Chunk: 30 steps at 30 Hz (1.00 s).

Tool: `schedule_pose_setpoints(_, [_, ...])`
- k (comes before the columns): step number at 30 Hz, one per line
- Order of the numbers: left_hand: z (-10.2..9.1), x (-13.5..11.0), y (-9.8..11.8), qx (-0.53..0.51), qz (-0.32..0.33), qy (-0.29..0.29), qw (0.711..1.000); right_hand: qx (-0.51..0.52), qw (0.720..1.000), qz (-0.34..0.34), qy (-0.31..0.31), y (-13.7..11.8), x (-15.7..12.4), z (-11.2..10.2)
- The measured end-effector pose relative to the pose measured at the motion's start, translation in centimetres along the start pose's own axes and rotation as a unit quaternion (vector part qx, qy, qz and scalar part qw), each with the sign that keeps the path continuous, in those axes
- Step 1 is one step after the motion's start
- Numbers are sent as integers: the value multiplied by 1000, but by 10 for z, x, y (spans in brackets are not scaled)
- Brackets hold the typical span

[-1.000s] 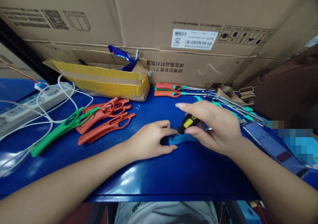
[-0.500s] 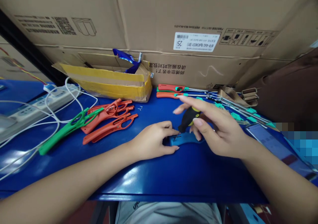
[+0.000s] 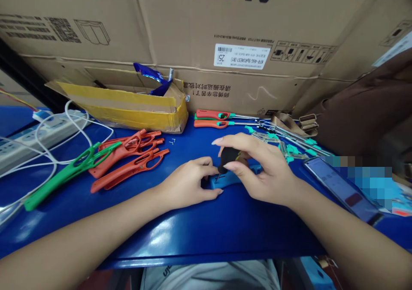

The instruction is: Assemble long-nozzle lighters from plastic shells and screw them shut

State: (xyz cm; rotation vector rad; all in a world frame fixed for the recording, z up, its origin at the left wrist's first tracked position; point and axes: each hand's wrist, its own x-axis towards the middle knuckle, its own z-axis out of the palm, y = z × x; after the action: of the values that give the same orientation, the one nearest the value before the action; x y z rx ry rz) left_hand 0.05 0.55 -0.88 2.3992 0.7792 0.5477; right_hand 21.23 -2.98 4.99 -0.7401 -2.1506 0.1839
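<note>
My left hand [image 3: 188, 182] is curled over the left end of a blue plastic handle shell [image 3: 227, 179] that lies flat on the blue table [image 3: 206, 225], pinning it down. My right hand [image 3: 259, 167] grips a short black screwdriver [image 3: 226, 158], tip pointing down onto the shell just right of my left fingertips. Most of the shell is hidden under both hands.
Orange handle shells [image 3: 128, 157] and a green one [image 3: 69, 172] lie to the left. A yellow-taped cardboard box [image 3: 125, 105], power strip [image 3: 38, 131] with white cables, assembled lighters [image 3: 222, 119], metal rods with teal ends [image 3: 289, 142] and a phone [image 3: 343, 189] surround the hands. Big cartons [image 3: 206, 37] stand behind.
My right hand has tipped the screwdriver from nearly level to upright and lowered its tip onto the blue shell. My left hand has stayed on the shell.
</note>
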Motion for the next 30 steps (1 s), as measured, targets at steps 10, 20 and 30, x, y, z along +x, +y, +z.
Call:
schedule_pose_setpoints(10, [0, 1, 0, -5, 4, -2, 1000, 71, 997, -14, -19, -5, 2, 3])
schedule_pose_setpoints(20, [0, 0, 0, 7, 0, 3, 1000, 69, 996, 17, -45, -5, 1, 0])
schedule_pose_setpoints(30, [1, 0, 0, 4, -19, -2, 1000, -67, 996, -47, -31, 6, 2, -5])
